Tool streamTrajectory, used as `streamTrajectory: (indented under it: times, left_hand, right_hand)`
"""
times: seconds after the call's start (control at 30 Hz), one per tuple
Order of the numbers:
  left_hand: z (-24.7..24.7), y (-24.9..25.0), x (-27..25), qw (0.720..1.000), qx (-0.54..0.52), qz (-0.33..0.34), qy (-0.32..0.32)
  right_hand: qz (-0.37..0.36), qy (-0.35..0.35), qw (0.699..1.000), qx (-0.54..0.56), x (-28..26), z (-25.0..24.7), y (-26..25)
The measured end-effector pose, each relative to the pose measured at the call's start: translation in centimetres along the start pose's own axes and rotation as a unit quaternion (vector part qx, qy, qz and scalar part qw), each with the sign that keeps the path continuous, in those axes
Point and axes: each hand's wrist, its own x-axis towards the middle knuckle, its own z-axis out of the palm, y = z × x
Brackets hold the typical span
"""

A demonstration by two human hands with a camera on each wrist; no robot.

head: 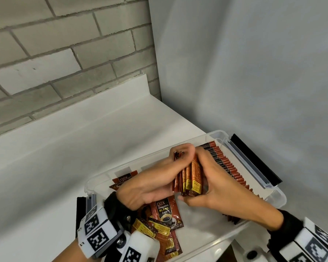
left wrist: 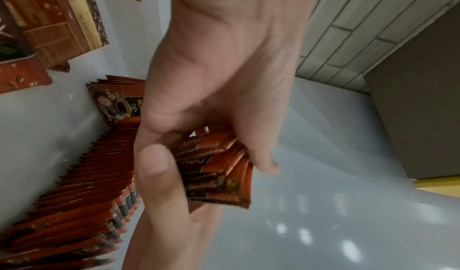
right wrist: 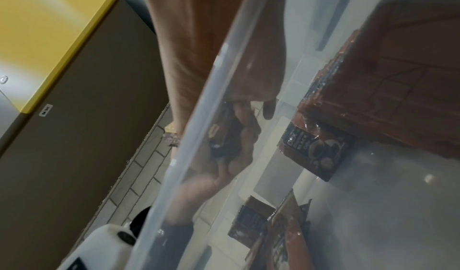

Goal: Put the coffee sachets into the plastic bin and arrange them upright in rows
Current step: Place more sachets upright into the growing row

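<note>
A clear plastic bin (head: 216, 134) sits on the white counter. Along its right wall stands a long row of upright red-brown coffee sachets (head: 227, 165), also seen in the left wrist view (left wrist: 94, 175). Over the bin's middle, my left hand (head: 178, 157) and right hand (head: 206, 167) grip one stack of sachets (head: 190, 178) between them, edges up. The left wrist view shows my left hand (left wrist: 211, 136) curled round that stack (left wrist: 219, 172). Loose sachets (head: 167, 212) lie flat in the bin's near left part. In the right wrist view my right hand (right wrist: 236, 77) is blurred behind the bin wall (right wrist: 199, 126).
The white counter (head: 83, 138) runs left of the bin to a grey brick wall (head: 64, 53); a plain grey wall (head: 254, 72) stands close behind the bin. Black latches (head: 254, 157) sit on the bin's ends. A yellow-topped cabinet (right wrist: 49, 28) is beside the counter.
</note>
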Motion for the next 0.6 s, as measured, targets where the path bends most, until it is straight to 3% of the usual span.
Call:
streamTrajectory:
  times: [0.23, 0.6]
  left_hand:
    - [0.44, 0.54, -0.17, 0.997, -0.007, -0.075, 0.016]
    - [-0.27, 0.58, -0.09, 0.999, -0.017, 0.012, 0.030]
  right_hand:
    - [0.013, -0.023, 1.000, -0.007, -0.09, 0.08, 0.13]
    - [0.028, 0.032, 0.999, -0.014, 0.39, 0.01, 0.35]
